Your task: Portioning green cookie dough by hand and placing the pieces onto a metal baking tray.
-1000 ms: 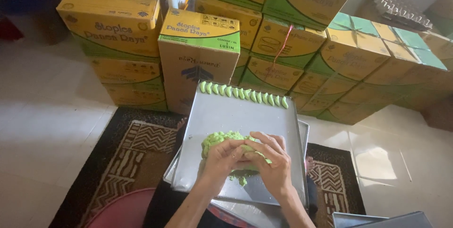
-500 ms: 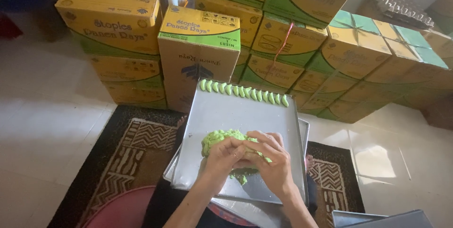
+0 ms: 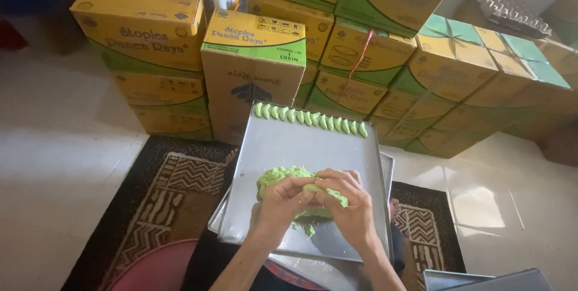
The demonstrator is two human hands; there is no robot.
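Head view: I am watching the left hand (image 3: 282, 202) and right hand (image 3: 352, 206) pressing together, pinching a small piece off the green dough (image 3: 278, 178) at the centre of the metal tray (image 3: 283, 140). I judge shaping is underway; the next move needs a gentle roll. Shaped green pieces (image 3: 310, 119) are lining the tray's 12 o'clock edge. Yellow-and-green cardboard boxes (image 3: 253, 68) are stacking from 10 to 2 o'clock.
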